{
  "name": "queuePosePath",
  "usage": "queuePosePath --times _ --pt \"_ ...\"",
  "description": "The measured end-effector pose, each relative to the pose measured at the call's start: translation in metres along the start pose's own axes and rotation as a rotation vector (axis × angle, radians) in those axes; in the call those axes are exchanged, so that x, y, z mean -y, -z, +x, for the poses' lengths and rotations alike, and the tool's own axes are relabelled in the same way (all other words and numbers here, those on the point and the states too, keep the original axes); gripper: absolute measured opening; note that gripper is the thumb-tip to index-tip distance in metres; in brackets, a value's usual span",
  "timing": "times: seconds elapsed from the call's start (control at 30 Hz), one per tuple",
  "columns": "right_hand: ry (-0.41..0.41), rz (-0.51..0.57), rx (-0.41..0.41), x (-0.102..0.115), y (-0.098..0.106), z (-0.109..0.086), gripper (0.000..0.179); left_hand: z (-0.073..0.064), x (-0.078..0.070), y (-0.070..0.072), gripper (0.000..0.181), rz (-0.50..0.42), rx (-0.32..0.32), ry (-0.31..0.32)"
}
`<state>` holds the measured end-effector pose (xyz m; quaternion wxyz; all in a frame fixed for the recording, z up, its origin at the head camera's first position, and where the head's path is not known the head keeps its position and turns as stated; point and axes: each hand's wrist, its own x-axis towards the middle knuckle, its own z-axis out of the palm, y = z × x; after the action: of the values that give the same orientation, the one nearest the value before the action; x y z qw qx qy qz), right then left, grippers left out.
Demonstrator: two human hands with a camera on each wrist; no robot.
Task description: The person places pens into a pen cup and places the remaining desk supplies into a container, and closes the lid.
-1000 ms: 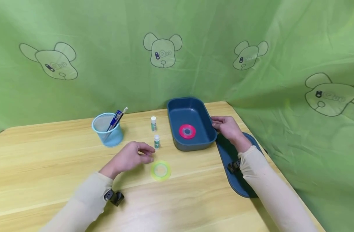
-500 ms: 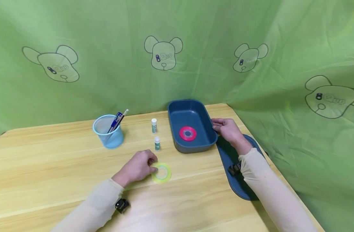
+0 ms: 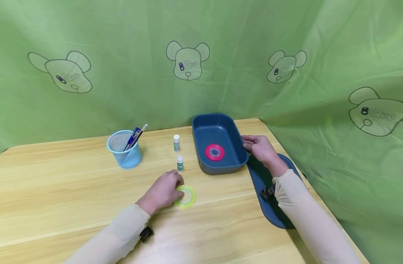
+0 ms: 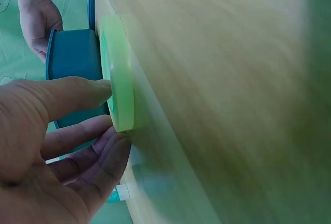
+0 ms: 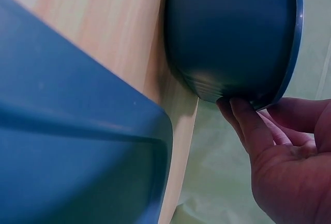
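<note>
On the table lies a yellow-green roll of tape (image 3: 186,197). My left hand (image 3: 162,192) pinches its edge, as the left wrist view shows, with the thumb over the ring and the fingers at the outer side. A dark blue open box (image 3: 218,169) stands to the right, with a pink roll of tape (image 3: 215,152) lying inside. My right hand (image 3: 261,149) touches the box's right outer wall. In the right wrist view, fairly straight fingers (image 5: 248,125) rest against that wall below the rim, and no finger reaches inside.
Two glue sticks, the far one (image 3: 176,143) and the near one (image 3: 179,163), stand left of the box. A blue mesh pen cup (image 3: 128,157) holds pens. Under the right forearm lies a blue lid (image 3: 270,205). A green curtain (image 3: 135,95) hangs behind the table.
My left hand has moved right and closer, its thumb and fingers meeting the yellow-green tape roll. The right hand stays at the box wall. The whole head view has shifted slightly.
</note>
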<state>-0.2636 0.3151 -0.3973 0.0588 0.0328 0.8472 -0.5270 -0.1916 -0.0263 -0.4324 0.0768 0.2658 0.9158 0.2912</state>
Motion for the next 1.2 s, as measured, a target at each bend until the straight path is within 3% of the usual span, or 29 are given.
queuePosePath --times 0.17,0.37,0.63,1.0,1.2 --pt "0.004 -0.004 0.003 0.0 0.0 0.0 0.043 0.001 -0.005 -0.003 0.02 0.042 -0.006 0.022" --pt "0.014 -0.013 -0.007 0.0 0.0 0.0 0.043 0.002 -0.009 -0.006 0.023 0.126 -0.049 -0.001" --pt "0.008 -0.018 -0.007 -0.001 0.0 -0.001 0.043 0.002 -0.01 -0.006 0.023 0.141 -0.028 0.032" --pt "0.0 -0.021 -0.006 -0.001 0.0 0.0 0.043 0.002 -0.016 0.002 0.028 0.029 0.011 0.047" --pt "0.002 -0.026 -0.006 0.0 0.001 -0.001 0.043 0.008 -0.034 0.023 0.029 -0.122 -0.046 0.001"
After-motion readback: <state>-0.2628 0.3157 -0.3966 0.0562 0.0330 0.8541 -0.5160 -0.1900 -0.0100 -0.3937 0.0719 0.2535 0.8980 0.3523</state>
